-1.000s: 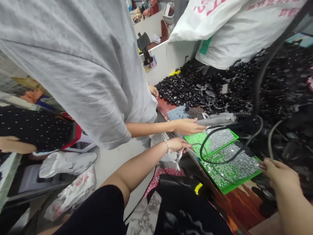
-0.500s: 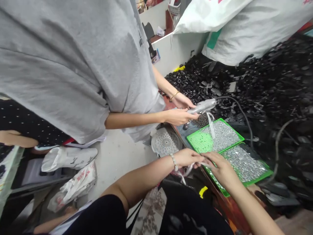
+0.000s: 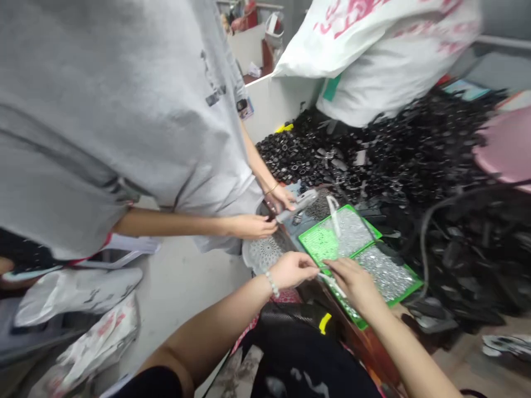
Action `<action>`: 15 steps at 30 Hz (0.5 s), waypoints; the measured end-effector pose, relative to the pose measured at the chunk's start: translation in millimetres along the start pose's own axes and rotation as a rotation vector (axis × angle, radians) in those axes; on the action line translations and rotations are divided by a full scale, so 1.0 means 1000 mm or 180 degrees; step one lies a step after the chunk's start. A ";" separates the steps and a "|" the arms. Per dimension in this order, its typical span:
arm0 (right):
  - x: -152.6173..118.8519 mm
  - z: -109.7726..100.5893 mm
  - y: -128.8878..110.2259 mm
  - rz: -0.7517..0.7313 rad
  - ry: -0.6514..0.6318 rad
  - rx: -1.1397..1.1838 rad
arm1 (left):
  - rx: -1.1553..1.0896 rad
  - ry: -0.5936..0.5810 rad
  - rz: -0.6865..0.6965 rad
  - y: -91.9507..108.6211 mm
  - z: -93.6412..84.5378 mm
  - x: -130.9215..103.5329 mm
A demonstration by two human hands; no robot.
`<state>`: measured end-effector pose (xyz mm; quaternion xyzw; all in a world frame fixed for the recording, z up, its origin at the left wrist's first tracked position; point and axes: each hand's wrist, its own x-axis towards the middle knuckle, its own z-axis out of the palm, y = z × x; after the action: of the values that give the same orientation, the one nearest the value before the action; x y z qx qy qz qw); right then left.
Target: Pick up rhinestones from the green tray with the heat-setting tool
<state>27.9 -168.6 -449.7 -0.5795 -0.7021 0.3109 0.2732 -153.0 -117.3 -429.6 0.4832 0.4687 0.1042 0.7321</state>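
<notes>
My left hand [image 3: 293, 270], with a beaded bracelet at the wrist, pinches the end of a thin whitish strip [image 3: 332, 283]. The strip runs under my right hand [image 3: 352, 282], whose fingers are closed on it beside the green trays. Small silvery pieces fill much of the upper green tray [image 3: 321, 243] and the lower green tray [image 3: 415, 287]. Another pale strip [image 3: 334, 213] lies over the upper tray. Farther back, a person in a grey shirt [image 3: 166, 110] holds a clear plastic-wrapped bundle [image 3: 298, 205] in both hands.
Black parts [image 3: 415, 160] are heaped behind and right of the trays, with white sacks [image 3: 373, 77] above them. A grey cable [image 3: 427, 221] curves at the right, near a pink basin [image 3: 506, 143]. A round perforated stool top [image 3: 265, 251] stands left of the table.
The whole view has shifted, bringing the pink basin in. My left hand no longer shows the loose loop of strip. The other person's hands have moved apart along the bundle.
</notes>
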 end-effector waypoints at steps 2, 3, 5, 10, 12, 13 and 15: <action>-0.001 0.001 0.002 0.0114 0.0018 -0.0065 | 0.0284 0.0109 0.0123 -0.001 -0.001 -0.001; -0.001 -0.003 0.008 0.0233 0.0067 -0.0113 | 0.0412 0.0162 0.0170 -0.002 -0.002 -0.001; 0.003 -0.020 0.032 0.0655 0.0349 -0.0267 | 0.0631 0.0273 0.0222 -0.006 -0.005 0.000; 0.036 -0.106 0.123 0.2276 0.1886 -0.0828 | 0.0973 0.0524 0.0176 -0.027 -0.007 0.005; 0.060 -0.131 0.152 0.2648 0.2182 -0.0891 | 0.1071 0.0654 0.0045 -0.041 -0.007 0.008; 0.072 -0.138 0.163 0.2751 0.2237 -0.0882 | 0.1101 0.0706 -0.0039 -0.049 -0.008 0.010; 0.091 -0.141 0.177 0.2859 0.2281 -0.0824 | 0.1134 0.0701 -0.0168 -0.063 -0.010 0.011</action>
<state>230.3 -38.5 -487.8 -0.9177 -0.2839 0.0927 0.2620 -173.8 -137.1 -487.5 0.5783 0.5694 0.0526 0.5819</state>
